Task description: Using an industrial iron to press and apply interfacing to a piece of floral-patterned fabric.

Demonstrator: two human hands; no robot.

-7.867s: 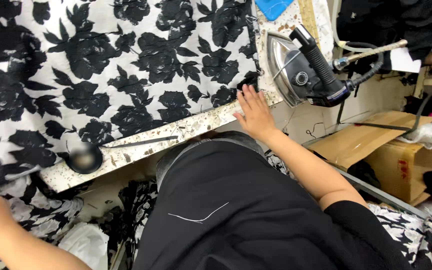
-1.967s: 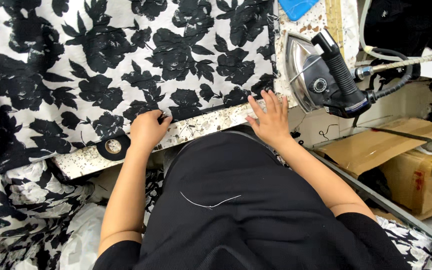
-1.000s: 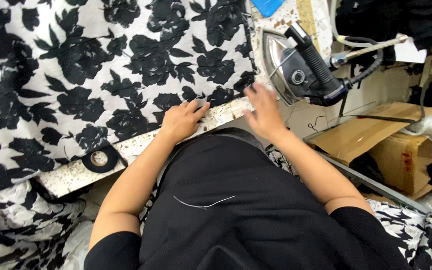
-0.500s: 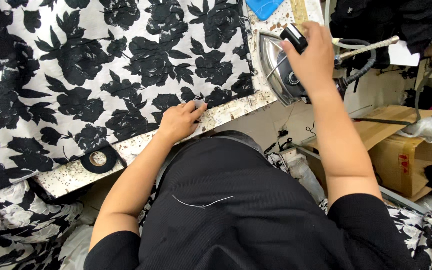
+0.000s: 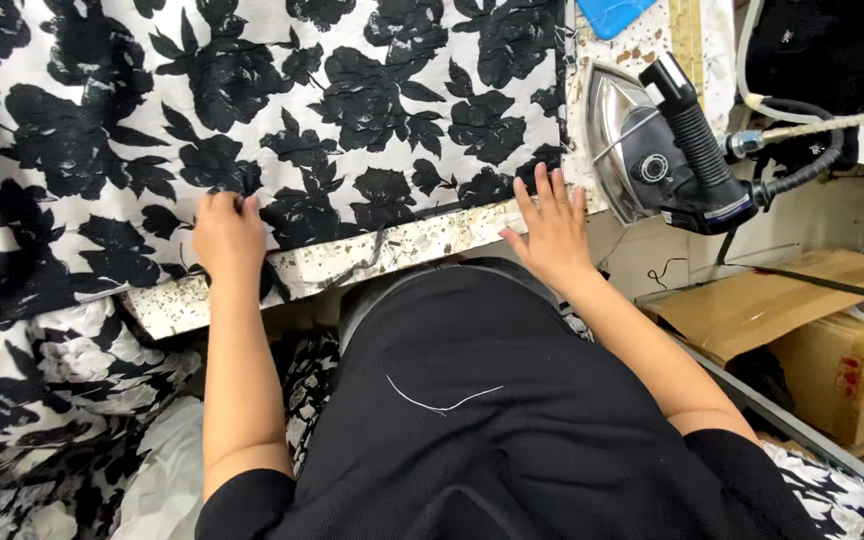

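- Floral fabric, white with large black flowers, lay spread flat over most of the desk; its left part hung off the desk edge and bunched in folds below.
- Left hand rested on the near hem of the fabric at the desk's front edge. Fingers curled down onto the cloth, knuckles up. Whether cloth was pinched between fingers: cannot tell.
- Right hand lay flat and open, fingers spread wide, at the fabric's near right corner. Fingertips touched the cloth edge; palm sat over the speckled, worn front strip of the desk. It held nothing.
- Steam iron, silver soleplate and black handle, stood tipped on its side just right of the right hand, apart from it. Neither hand touched it.
- A black hose and a pale tube ran from the back of the iron toward the upper right.
- Blue object at the top edge of the desk, above the iron; only partly in view, kind not clear.
- Cardboard boxes sat lower right, beside the desk, well apart from both hands.
- Person wore a black top; a loose white thread lay across it.
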